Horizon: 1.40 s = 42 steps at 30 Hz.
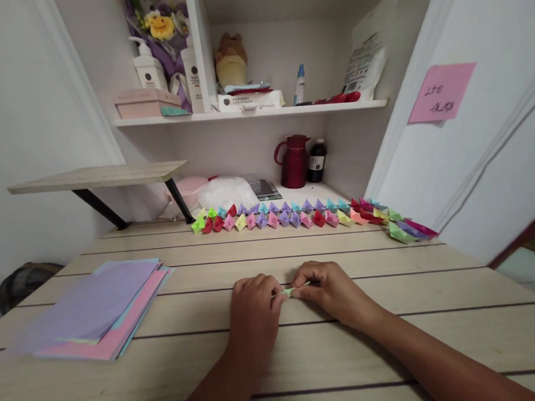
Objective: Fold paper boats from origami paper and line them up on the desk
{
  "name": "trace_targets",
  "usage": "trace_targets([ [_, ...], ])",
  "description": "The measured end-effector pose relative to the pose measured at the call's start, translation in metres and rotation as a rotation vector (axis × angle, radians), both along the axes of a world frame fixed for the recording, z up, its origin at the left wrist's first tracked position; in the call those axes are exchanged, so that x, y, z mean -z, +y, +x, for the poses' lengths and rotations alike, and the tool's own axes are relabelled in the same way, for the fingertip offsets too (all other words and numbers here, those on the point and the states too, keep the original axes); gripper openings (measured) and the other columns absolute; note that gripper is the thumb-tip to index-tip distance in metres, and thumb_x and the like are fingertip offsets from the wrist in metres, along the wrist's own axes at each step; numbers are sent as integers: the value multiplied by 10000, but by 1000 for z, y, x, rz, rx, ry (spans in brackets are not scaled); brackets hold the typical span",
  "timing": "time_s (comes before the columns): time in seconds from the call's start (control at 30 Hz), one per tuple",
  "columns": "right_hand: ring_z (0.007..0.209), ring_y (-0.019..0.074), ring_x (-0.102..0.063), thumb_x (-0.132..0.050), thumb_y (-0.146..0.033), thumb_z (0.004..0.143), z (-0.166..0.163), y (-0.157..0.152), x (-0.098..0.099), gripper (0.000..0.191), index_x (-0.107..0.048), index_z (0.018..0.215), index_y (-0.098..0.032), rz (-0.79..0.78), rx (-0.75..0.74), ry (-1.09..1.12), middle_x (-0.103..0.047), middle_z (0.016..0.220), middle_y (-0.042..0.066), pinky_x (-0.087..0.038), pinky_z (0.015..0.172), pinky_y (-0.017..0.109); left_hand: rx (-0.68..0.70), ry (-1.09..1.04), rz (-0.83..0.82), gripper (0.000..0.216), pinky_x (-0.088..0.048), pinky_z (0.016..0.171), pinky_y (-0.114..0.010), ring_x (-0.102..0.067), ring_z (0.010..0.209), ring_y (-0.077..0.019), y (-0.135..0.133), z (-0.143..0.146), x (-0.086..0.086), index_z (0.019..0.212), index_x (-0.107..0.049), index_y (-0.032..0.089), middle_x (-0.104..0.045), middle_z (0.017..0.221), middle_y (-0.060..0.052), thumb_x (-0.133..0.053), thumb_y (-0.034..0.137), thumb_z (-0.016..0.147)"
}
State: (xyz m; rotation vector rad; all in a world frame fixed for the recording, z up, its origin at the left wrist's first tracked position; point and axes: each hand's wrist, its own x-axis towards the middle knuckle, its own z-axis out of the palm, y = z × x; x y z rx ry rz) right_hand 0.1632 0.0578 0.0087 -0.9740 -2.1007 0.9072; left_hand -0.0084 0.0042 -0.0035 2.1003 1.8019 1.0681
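White paint covers the shelving unit (279, 51) that rises behind your workspace, and in front of it the pale slatted tabletop (180, 327) spreads towards you. A low wooden-topped stand (98, 176) occupies the back left. Nearer you on that side lies the stack of coloured paper (103, 308), lavender uppermost with pink and blue showing beneath, probably put there so that your left side reaches a sheet easily. The rows of folded paper boats (284, 217) run along the back, likely lined up to keep them clear of your arms and simple to count; larger boats (409, 230) crowd together at the right end.

Your left hand (258, 296) and right hand (328, 284) meet near the middle of the tabletop, just apart, with the pale green paper piece (286, 292) between them. Each pinches an end, thumb against forefinger, with no visible gap beyond the paper itself; holding both ends presumably steadies so small a thing. Your left fingers curl in, partly hiding their pinch. Whether the piece touches the wood, you cannot tell from here.
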Motion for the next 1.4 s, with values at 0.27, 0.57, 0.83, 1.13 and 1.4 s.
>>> trace_targets([
  [0.27, 801, 199, -607, -669, -243, 747, 7, 15, 9, 68, -673, 706, -189, -19, 25, -74, -685, 807, 28, -440, 753, 310, -22, -343, -164, 158, -405, 718, -259, -582, 713, -144, 7, -8, 8, 790, -617, 224, -633, 743, 30, -543, 107, 715],
  [0.57, 813, 189, -598, -658, -152, 697, 10, 16, 10, 155, -655, 840, -212, -7, -36, -71, -665, 857, 7, -451, 737, 293, 107, -95, -179, 322, -361, 844, -305, -555, 767, -130, -1, -5, -2, 938, -563, 268, -605, 940, 48, -557, 60, 693],
  [0.83, 798, 154, -584, -640, -110, 696, 9, 13, 8, 326, -498, 961, -235, -39, -59, 14, -612, 937, -8, -456, 719, 270, 104, -99, -186, 209, -366, 825, -302, -565, 741, -117, 0, -6, 2, 841, -552, 227, -590, 886, 50, -569, 56, 722],
  [1.13, 881, 188, -574, -725, -172, 698, 11, 13, 4, 195, -572, 809, -218, 137, -120, -155, -641, 980, 19, -442, 744, 284, 116, 49, -157, 140, -356, 815, -313, -573, 828, -152, -3, -5, -2, 809, -596, 224, -614, 886, 24, -577, 88, 781],
  [1.4, 955, 207, -569, -774, -204, 671, 12, 9, -1, 255, -615, 868, -235, 188, -126, -221, -654, 1011, 16, -441, 799, 303, 120, 217, -120, 134, -363, 792, -316, -563, 848, -165, -5, -5, -3, 846, -641, 240, -622, 878, 7, -541, 154, 867],
])
